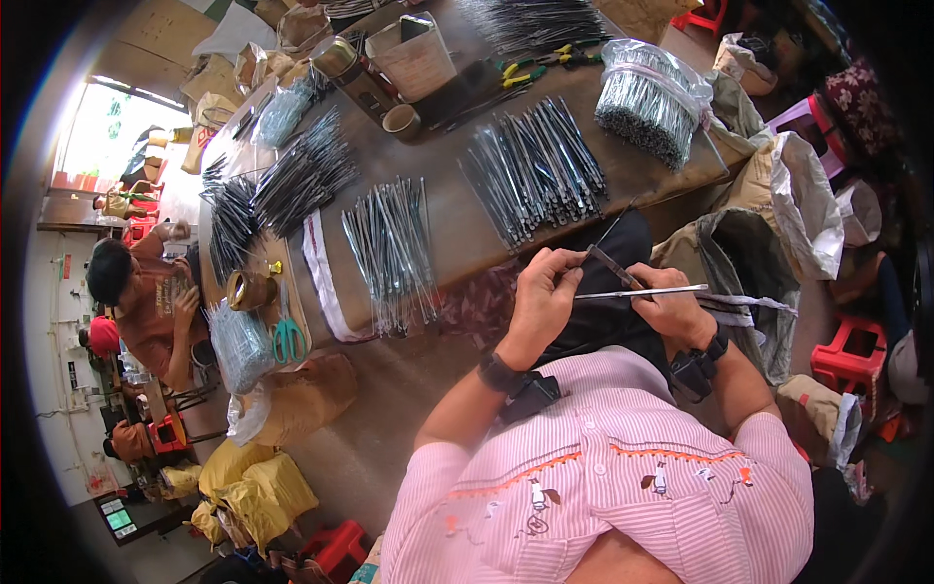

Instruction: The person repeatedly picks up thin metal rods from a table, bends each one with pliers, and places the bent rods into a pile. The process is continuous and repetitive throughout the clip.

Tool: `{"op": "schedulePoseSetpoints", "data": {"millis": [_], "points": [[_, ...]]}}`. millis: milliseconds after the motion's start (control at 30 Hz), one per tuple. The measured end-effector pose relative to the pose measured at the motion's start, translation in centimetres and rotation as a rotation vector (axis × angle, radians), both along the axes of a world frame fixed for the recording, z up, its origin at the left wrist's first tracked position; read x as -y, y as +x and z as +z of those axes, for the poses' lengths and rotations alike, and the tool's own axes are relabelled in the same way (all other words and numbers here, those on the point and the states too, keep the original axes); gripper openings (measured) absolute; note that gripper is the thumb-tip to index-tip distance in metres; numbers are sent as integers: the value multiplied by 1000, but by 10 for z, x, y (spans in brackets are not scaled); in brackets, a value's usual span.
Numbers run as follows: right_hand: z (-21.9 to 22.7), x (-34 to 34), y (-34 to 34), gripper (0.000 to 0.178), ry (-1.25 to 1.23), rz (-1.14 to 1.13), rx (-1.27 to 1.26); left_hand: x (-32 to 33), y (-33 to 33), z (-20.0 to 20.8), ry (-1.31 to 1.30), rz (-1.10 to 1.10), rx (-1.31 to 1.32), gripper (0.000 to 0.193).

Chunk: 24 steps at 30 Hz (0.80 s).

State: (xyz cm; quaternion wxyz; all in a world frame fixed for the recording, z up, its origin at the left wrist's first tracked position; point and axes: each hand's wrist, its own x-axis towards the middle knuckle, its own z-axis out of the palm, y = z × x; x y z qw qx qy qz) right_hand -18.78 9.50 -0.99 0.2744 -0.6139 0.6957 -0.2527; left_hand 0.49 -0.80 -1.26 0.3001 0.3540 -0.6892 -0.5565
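Note:
My left hand (544, 302) is closed in a pinch at my lap, just off the table's near edge. Its fingertips meet one end of a dark, narrow flat metal strip (611, 265). Across from it, my right hand (673, 310) is closed around the strip's other end. A slim silvery metal rod (678, 291) also lies in my right hand; its far end reaches close to my left fingers. What the right fingers cover is hidden. Nearest on the table are a spread bundle of thin metal rods (540, 170) and a smaller bundle (391, 248).
A plastic-wrapped rod bundle (647, 102), yellow-handled pliers (525, 74), a thermos (355, 78) and a clear container (413, 58) stand on the table. Teal scissors (289, 336) lie at its left end, where another person (151, 302) sits. Open sacks (744, 263) and a red stool (850, 355) stand to my right.

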Motion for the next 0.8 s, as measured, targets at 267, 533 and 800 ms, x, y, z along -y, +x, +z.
{"op": "schedulePoseSetpoints", "data": {"millis": [267, 533, 800], "points": [[-9, 9, 7, 22, -68, 0, 61, 12, 8, -1, 298, 22, -81, 21], [-9, 18, 10, 21, -13, 3, -3, 13, 16, 5, 468, 18, -104, 25], [-8, 21, 8, 23, -10, -71, 16, 11, 19, 17, -362, 78, 224, 32]]}}
